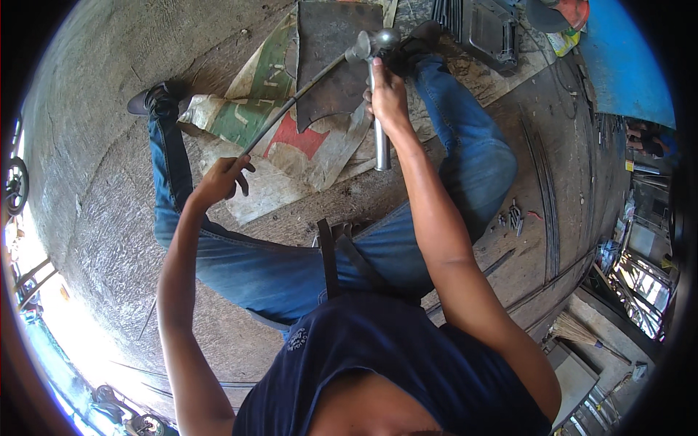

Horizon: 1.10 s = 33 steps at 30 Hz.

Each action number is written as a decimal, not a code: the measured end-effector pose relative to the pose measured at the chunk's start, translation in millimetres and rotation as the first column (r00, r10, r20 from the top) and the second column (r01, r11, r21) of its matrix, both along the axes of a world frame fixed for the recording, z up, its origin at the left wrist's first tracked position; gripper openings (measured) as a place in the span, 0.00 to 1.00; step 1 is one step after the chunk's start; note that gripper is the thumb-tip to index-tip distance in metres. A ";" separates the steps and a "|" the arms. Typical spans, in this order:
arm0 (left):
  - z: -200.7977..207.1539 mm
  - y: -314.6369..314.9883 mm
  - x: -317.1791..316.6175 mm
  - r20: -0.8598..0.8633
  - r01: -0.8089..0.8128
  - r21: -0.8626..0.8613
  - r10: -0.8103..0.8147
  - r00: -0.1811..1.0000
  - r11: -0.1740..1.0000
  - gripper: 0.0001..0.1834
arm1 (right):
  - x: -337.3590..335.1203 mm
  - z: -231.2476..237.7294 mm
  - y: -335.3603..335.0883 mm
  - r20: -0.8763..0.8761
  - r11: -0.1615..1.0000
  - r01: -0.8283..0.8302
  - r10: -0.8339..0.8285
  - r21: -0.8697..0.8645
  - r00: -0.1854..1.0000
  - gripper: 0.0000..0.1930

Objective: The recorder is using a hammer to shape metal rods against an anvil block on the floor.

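Note:
My left hand (220,179) is closed on the near end of a long, thin metal rod (293,99). The rod slants away to the right, over a dark metal sheet (338,73) with a ragged, cut-out near edge. In my right hand (389,99) is a hammer (381,142) with a shiny metal handle. Its rounded metal head meets the far end of the rod in the picture; whether they touch I cannot tell. Beneath the sheet lies a crumpled, dirty tarp (254,120) in green, white and red, spread between my legs.
My jeans-clad legs are spread on both sides. At the far right stand a dark metal machine (488,33) and a blue panel (625,62). Long thin bars (542,196) and small metal pieces (515,216) lie right of my knee. A broom (582,333) rests at lower right.

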<state>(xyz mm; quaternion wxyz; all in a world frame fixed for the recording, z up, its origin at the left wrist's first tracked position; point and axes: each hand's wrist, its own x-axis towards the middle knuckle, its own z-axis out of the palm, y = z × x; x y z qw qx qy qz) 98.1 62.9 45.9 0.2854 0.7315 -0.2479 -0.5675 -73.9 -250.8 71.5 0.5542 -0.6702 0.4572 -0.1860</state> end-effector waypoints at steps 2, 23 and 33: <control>-3.8 0.6 -16.1 0.110 -0.052 -0.013 0.053 0.993 0.999 0.25 | -6.9 10.5 -0.5 0.057 0.976 0.066 -0.079 0.206 0.995 0.27; -29.8 -0.5 -61.4 0.972 -0.014 -0.072 0.073 0.225 0.997 0.15 | 2.8 55.9 -22.0 0.072 0.981 0.048 -0.063 0.190 0.995 0.28; -24.9 0.2 -58.1 0.971 -0.012 -0.037 0.039 0.238 0.999 0.14 | 7.6 108.1 -8.2 0.043 0.915 0.285 -0.285 -0.286 0.958 0.29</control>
